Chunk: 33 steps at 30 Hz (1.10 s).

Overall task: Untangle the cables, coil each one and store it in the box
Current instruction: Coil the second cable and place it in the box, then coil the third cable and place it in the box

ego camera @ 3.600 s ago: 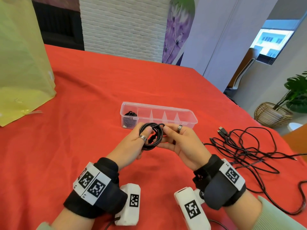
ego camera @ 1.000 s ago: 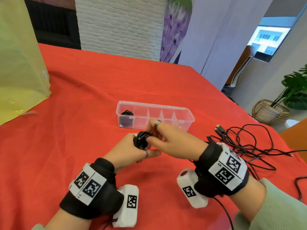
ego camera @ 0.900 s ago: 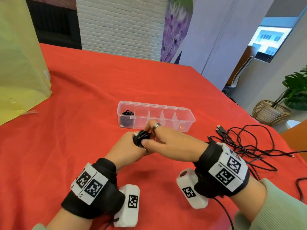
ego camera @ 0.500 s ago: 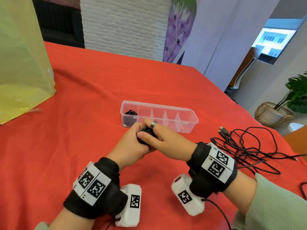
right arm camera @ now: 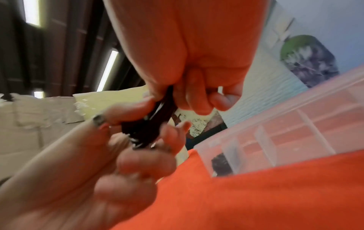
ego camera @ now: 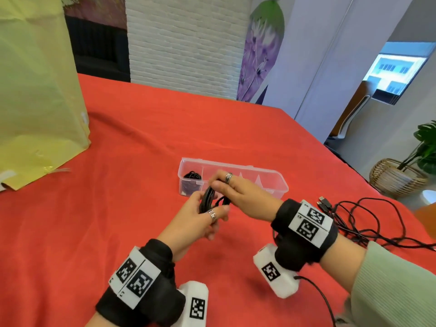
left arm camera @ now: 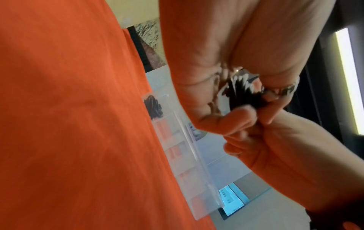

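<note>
- Left hand [ego camera: 198, 217]: grip curled round the coiled black cable [ego camera: 207, 200].
- Right hand [ego camera: 240, 197]: grip pinches the same coil, near the clear plastic compartment box [ego camera: 279, 185].

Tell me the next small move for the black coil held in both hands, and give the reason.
Probably carry the coiled cable forward and lower it into the box's second compartment from the left. Both the left hand and right hand already pinch it as a tight bundle just in front of the box; the leftmost compartment already holds a stored coil, and the neighbouring ones look empty.
</note>
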Motion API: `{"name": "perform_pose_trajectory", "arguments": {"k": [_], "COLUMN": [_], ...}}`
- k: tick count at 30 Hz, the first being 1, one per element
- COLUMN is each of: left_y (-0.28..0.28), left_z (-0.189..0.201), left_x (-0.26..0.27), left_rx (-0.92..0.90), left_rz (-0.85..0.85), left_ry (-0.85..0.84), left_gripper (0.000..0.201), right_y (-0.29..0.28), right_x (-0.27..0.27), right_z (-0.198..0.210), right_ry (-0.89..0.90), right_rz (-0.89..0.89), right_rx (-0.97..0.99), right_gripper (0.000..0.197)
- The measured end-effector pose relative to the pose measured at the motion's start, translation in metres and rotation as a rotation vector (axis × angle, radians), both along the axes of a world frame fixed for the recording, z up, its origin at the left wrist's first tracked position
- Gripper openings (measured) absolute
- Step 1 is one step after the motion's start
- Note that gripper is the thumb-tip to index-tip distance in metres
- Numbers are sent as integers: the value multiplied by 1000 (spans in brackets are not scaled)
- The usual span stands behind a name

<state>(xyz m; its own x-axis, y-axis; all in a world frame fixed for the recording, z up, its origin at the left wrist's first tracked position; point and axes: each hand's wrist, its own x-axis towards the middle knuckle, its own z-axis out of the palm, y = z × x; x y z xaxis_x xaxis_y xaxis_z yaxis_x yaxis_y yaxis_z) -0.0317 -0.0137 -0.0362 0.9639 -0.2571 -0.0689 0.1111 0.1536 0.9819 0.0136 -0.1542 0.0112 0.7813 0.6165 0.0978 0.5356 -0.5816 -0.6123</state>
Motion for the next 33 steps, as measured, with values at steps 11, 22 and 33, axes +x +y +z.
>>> {"name": "perform_pose_trajectory", "arguments": {"k": [11, 22, 33], "left_y": [36, 37, 35], "left_z": [23, 10, 9], "left_x": [88, 102, 99], "left_rx": [1150, 1082, 1075], "left_rz": [55, 194, 190], "left_ry": [-389, -385, -369], "left_gripper": [22, 38, 40], "right_y": [17, 41, 41], "right_x": [126, 113, 110], "right_z": [-12, -20, -28], "right_ry": [11, 124, -206], "right_rz": [-239, -234, -432], "right_rx": [-456, -674, -723], "right_gripper": [29, 34, 29]}}
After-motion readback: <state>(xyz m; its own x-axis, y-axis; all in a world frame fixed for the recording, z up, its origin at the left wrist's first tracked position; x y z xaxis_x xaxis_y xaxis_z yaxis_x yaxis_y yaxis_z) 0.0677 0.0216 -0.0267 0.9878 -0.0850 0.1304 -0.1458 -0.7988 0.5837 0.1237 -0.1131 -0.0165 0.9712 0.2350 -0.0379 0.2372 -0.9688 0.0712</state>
